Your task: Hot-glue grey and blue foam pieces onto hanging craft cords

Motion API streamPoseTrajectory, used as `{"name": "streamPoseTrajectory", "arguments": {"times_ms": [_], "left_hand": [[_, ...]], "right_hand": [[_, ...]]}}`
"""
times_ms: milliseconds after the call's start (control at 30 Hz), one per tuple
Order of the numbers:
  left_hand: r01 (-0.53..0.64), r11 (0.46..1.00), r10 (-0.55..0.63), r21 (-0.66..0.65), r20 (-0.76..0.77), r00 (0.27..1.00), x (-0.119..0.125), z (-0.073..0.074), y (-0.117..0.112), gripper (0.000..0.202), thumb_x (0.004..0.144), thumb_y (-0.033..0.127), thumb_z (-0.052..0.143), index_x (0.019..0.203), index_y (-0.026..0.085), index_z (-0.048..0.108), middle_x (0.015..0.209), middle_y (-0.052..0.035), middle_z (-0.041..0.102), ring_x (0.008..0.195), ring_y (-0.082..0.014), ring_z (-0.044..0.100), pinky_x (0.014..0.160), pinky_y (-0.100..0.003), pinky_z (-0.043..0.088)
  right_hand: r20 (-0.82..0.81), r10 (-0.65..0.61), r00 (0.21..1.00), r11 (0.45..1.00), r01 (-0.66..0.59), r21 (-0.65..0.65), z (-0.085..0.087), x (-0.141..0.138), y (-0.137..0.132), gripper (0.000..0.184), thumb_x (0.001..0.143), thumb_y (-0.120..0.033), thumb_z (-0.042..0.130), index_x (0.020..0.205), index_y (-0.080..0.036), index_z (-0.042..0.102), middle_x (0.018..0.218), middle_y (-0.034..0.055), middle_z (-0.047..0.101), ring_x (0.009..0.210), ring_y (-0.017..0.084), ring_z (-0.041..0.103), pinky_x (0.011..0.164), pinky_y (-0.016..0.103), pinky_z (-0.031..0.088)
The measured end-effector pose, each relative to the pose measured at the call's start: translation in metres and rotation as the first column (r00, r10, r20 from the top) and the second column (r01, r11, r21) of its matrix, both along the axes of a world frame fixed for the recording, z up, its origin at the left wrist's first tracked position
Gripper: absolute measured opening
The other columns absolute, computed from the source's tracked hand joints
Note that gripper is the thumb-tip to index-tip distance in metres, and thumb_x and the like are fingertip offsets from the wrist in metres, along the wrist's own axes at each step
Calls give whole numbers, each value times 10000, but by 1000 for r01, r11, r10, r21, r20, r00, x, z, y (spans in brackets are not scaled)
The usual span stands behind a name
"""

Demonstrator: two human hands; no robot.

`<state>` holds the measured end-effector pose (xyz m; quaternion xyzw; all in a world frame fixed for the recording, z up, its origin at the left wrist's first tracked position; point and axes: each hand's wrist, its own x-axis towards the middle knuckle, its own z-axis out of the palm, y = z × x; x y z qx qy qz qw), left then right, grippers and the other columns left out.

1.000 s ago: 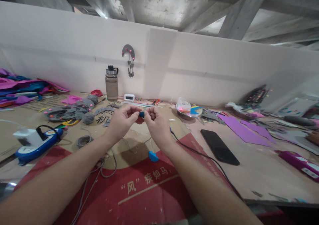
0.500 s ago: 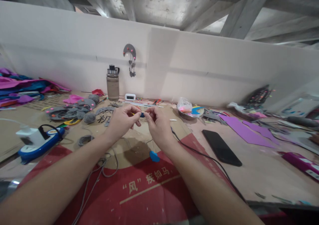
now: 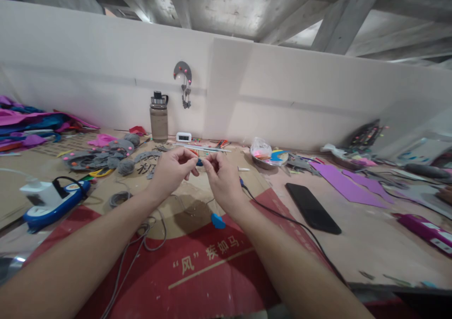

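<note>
The left hand (image 3: 173, 169) narrows to a pinch, its grip impossible to tell, beside a small dark blue piece (image 3: 199, 162) that the right hand (image 3: 223, 177) seems to hold. The handwork looks midway — piece not yet set down, bright blue scrap (image 3: 218, 221) loose below — the hands slightly farther apart than a second ago.

The bare left forearm (image 3: 92, 241) and bare right forearm (image 3: 287, 253) extend forward, converging. The left hand (image 3: 172, 169) and right hand (image 3: 224, 178) nearly meet at the fingertips, each thumb set toward a curled forefinger, other fingers bent.
</note>
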<state>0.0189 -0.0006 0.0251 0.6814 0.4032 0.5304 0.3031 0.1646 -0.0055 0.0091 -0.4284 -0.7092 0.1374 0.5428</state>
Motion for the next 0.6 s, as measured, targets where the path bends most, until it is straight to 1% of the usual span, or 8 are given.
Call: {"name": "streamPoseTrajectory", "arguments": {"times_ms": [167, 267, 467, 533, 600], "left_hand": [[29, 1000, -29, -5, 0, 1000, 0, -1, 1, 141, 770, 298, 580, 748, 159, 595, 573, -14, 636, 427, -84, 490, 443, -211, 401], [52, 999, -52, -15, 1, 999, 1, 0, 0, 152, 774, 301, 580, 746, 152, 593, 574, -16, 636, 429, -84, 491, 441, -210, 405], [99, 993, -99, -59, 4, 995, 1, 1, -1, 163, 784, 307, 581, 761, 147, 603, 591, -22, 647, 447, -86, 524, 456, -208, 437], [136, 987, -136, -87, 9, 991, 0, 1, 1, 174, 781, 317, 589, 773, 145, 615, 628, -30, 663, 483, -95, 563, 484, -214, 472], [191, 973, -186, -129, 51, 981, 0, 1, 3, 191, 777, 330, 597, 795, 143, 627, 685, -42, 680, 558, -119, 618, 549, -240, 525]], "right_hand": [[-17, -13, 1000, 1000, 13, -22, 3, 0, -1, 115, 826, -284, 502, 795, -182, 547, 665, -19, 523, 582, 106, 431, 581, 244, 330], [-34, -1, 999, 1000, 0, -30, 4, 0, -1, 123, 822, -282, 498, 802, -180, 564, 633, -26, 507, 562, 105, 419, 566, 242, 324], [-26, 10, 1000, 999, -12, -48, 2, 2, 2, 115, 808, -271, 478, 775, -183, 543, 604, -38, 483, 538, 99, 411, 541, 235, 316], [-6, -1, 1000, 999, 1, -50, 2, 3, 3, 112, 801, -269, 476, 756, -185, 536, 595, -39, 474, 540, 99, 415, 540, 234, 314], [11, -17, 1000, 999, 18, -45, 3, 5, 4, 101, 793, -260, 478, 748, -187, 532, 593, -39, 471, 545, 101, 419, 542, 235, 314]]}}
